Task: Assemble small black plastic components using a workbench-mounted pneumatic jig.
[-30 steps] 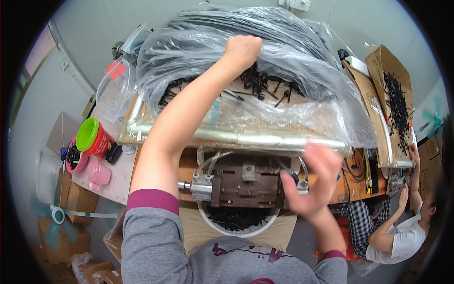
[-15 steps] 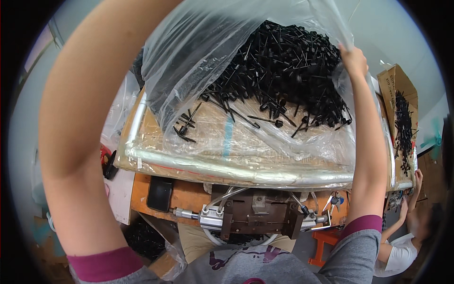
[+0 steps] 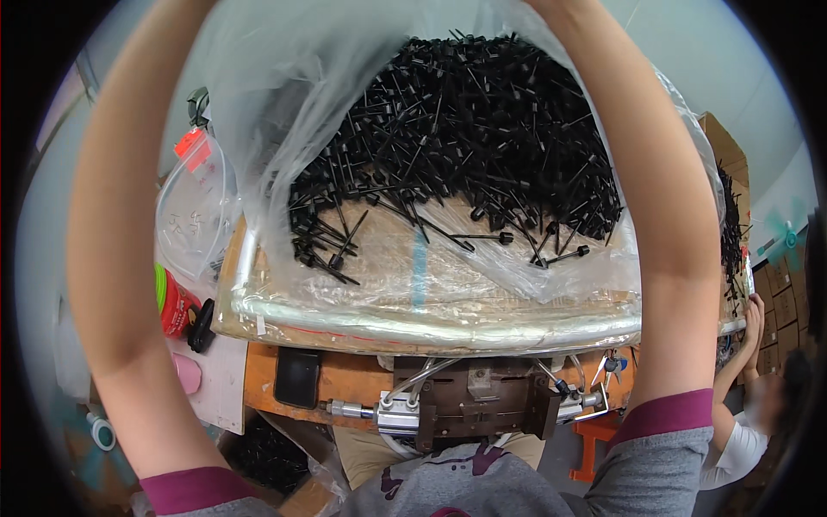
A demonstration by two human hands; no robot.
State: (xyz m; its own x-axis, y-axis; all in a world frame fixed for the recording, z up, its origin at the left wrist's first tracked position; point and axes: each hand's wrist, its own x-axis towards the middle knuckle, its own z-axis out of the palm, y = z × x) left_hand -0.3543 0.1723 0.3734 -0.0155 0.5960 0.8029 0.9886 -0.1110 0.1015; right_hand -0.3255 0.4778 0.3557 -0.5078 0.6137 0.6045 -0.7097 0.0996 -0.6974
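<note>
A large heap of black plastic stem-like pieces with knobbed ends (image 3: 474, 129) lies on a tray lined with tape-covered cardboard (image 3: 362, 276). A clear plastic bag (image 3: 284, 112) hangs over the heap's left side and rises past the upper edge of the picture. My left forearm (image 3: 129, 189) reaches up along the left, and its hand is beyond the frame. My right forearm (image 3: 663, 189) bends up and inward over the heap's right side. Its hand is also cut off at the top, close to the raised plastic. Several loose pieces lie toward the tray's near edge.
Below the tray, a metal fixture with cylinders (image 3: 482, 401) and a black phone-like slab (image 3: 297, 377) sit on an orange bench. At right, a cardboard box (image 3: 725, 146) holds more black pieces; another person (image 3: 741, 431) works beside it. A red tub (image 3: 178, 308) stands left.
Both arms have risen. My right hand, which gripped the bag's right edge, has gone up and left out of view. The plastic has lifted, and more of the heap shows at left.
</note>
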